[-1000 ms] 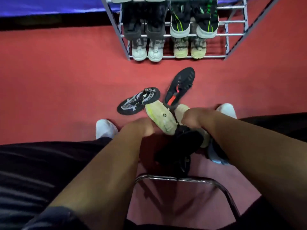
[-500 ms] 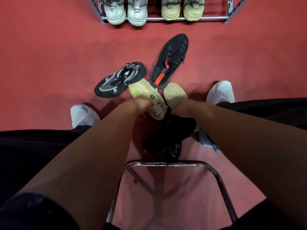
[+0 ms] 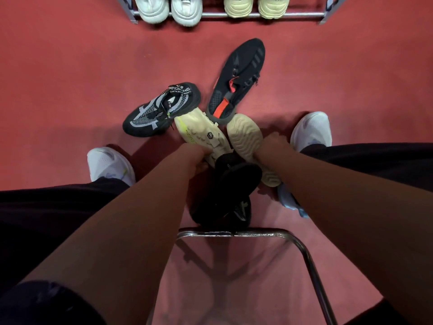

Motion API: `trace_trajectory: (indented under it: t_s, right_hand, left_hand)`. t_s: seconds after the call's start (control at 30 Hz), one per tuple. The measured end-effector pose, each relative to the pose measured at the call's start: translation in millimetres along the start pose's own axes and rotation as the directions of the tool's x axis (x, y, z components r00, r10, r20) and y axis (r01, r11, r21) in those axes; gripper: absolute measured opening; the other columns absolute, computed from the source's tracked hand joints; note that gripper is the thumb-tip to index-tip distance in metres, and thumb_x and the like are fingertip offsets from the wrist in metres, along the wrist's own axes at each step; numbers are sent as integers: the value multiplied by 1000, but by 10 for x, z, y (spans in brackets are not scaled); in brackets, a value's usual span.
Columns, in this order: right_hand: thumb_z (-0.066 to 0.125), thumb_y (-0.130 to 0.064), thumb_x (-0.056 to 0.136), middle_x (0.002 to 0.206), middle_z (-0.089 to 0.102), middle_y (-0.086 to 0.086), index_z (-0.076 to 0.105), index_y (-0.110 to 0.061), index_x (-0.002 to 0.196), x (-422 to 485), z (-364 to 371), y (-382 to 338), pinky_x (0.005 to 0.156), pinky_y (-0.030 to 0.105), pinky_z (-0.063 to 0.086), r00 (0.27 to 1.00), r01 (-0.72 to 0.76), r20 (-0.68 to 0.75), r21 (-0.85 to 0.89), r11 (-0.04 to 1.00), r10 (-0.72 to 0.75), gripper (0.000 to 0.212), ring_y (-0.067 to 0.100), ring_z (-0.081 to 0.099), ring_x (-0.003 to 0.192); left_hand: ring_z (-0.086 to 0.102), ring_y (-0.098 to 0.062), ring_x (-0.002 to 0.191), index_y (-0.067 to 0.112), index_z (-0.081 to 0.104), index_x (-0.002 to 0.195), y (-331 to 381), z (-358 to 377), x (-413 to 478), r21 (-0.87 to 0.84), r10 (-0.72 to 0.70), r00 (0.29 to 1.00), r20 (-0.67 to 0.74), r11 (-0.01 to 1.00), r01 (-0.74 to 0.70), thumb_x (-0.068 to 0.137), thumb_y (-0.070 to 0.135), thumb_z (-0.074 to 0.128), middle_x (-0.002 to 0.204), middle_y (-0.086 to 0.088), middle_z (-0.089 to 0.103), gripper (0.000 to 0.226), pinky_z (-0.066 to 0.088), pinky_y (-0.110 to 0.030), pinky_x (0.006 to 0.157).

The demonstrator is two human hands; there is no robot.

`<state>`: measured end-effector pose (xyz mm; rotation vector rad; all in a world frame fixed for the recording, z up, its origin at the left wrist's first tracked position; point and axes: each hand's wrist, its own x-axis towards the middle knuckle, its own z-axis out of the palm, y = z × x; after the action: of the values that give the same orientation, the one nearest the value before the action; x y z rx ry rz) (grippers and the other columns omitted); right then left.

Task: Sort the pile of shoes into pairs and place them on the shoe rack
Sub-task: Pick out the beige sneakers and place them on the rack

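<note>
A small pile of shoes lies on the red floor between my feet. My left hand [image 3: 195, 158] grips the heel end of a cream shoe with a yellow stripe [image 3: 201, 133], which is turned sole-up. My right hand [image 3: 271, 146] holds the side of a second cream shoe [image 3: 244, 137], also sole-up. Above them lie a black and grey knit shoe [image 3: 161, 109] and a black shoe with orange trim [image 3: 236, 78]. More black shoes [image 3: 229, 191] sit below my hands. A light blue shoe [image 3: 289, 200] is mostly hidden under my right forearm. The shoe rack's bottom bar [image 3: 293, 14] runs along the top edge.
On the rack's lowest level stand a white pair [image 3: 172, 9] and a cream pair [image 3: 255, 5], toes toward me. My own white sneakers [image 3: 110, 165] [image 3: 311, 130] flank the pile. A chrome stool frame [image 3: 302, 249] sits just beneath my arms.
The view has tipped down and come closer, so the rack's upper levels are out of frame. Both hands stay on the cream shoes, which have shifted only slightly.
</note>
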<state>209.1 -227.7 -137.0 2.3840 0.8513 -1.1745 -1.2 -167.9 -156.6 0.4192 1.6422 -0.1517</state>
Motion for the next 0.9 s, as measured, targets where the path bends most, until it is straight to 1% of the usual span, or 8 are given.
trace_trajectory:
  t_s: [0.1,0.17,0.27,0.47,0.6,0.67,0.8,0.9]
  right_hand:
    - [66,-39,89,138,64,11,65,-11,135,16,8,35,112,47,44,986,75,156,-139,987,-53,53,35,60,131]
    - [67,-40,87,133,67,13,69,-7,129,49,-12,70,108,45,48,983,101,164,-106,989,-83,53,36,64,125]
    - [69,-45,91,133,67,18,67,-4,133,43,-32,89,100,38,51,966,123,237,-48,991,-108,59,36,66,121]
    - [77,-46,77,119,71,11,70,-11,120,4,-97,40,92,38,55,925,243,278,92,966,-260,56,30,67,104]
    - [58,-53,94,129,67,16,64,-10,121,-88,-261,43,91,34,46,921,360,157,-3,933,-356,51,35,63,117]
    - [49,-62,85,113,69,12,63,-16,110,-193,-355,36,85,32,45,911,402,106,-9,916,-399,54,33,64,104]
    - [81,-45,77,96,65,1,55,-24,92,-337,-497,1,70,28,36,881,471,95,-73,879,-464,36,24,60,89]
    - [78,-32,77,95,64,-2,55,-24,96,-436,-598,-39,69,28,38,861,508,52,-124,852,-506,31,24,62,90]
  left_hand:
    - [62,-13,72,11,69,96,-7,25,96,-34,-8,1000,-26,999,7,98,6,66,89,-6,70,7,50,-22,54]
    - [54,-10,61,13,63,86,-15,57,109,-67,-8,999,-32,998,6,100,5,64,77,-3,62,16,47,-19,47]
    - [52,-14,62,11,62,98,-22,67,121,-36,-45,996,-72,998,43,100,7,60,78,-6,58,4,45,-25,53]
    - [60,-15,68,7,64,118,-125,55,90,-196,-36,994,-107,980,14,99,15,63,86,-6,61,21,52,-28,55]
    - [61,-12,73,16,65,123,-70,17,65,-245,-22,1000,-21,969,16,99,28,67,100,-2,68,27,53,-29,63]
    - [64,-13,80,19,65,120,-28,-16,36,-247,-18,1000,8,969,19,98,32,68,104,-1,70,25,55,-29,68]
    - [64,-16,92,22,65,108,2,-59,-25,-162,-35,998,45,986,42,94,41,72,104,0,69,24,53,-31,78]
    - [61,-13,83,21,63,105,23,-7,-90,-132,-14,999,52,991,21,98,36,68,98,1,67,17,50,-29,73]
